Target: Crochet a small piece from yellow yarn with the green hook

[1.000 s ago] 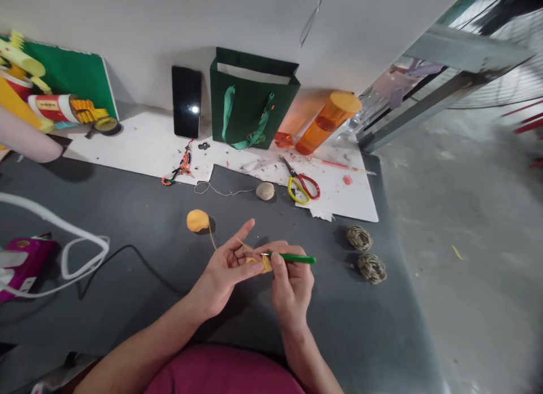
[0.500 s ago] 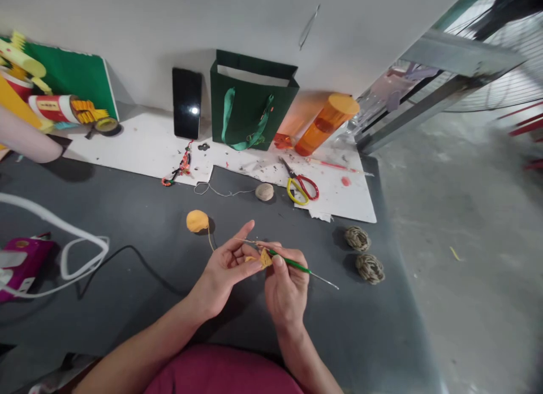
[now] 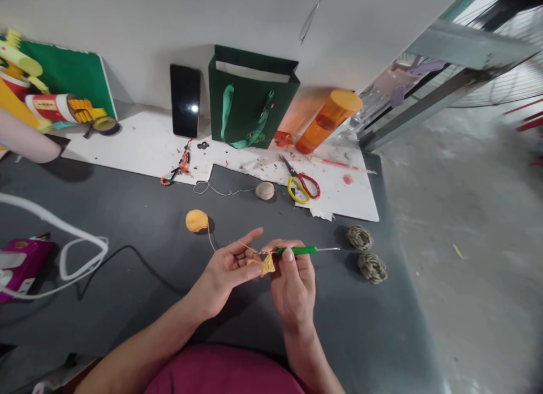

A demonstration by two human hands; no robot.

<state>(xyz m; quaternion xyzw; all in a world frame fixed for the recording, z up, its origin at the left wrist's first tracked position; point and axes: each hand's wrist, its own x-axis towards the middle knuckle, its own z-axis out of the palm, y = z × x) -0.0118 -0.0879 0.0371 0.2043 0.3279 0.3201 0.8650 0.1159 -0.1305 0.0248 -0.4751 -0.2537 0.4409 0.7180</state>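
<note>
My left hand (image 3: pixel 224 269) pinches a small yellow crochet piece (image 3: pixel 267 264) between thumb and fingers, its index finger raised with yarn running over it. In my right hand (image 3: pixel 294 281) is a crochet hook (image 3: pixel 303 250) with a green grip, held nearly level, its far metal end pointing right. The hook's working tip is by the yarn just above the piece; the exact loop is too small to make out. A strand leads from my left hand back to a yellow yarn ball (image 3: pixel 197 221) on the dark grey table (image 3: pixel 144 213).
Two grey-green knotted yarn bundles (image 3: pixel 372 268) lie to the right, near the table's edge. Behind my hands are a beige yarn ball (image 3: pixel 264 191) and red-and-yellow-handled scissors (image 3: pixel 304 185). A phone (image 3: pixel 185 101), a green paper bag (image 3: pixel 253 99) and an orange bottle (image 3: pixel 326 122) stand along the wall.
The crochet hook has swung from slanting down to the right to nearly level. My right hand has shifted slightly right, and more of the yellow piece shows between my hands.
</note>
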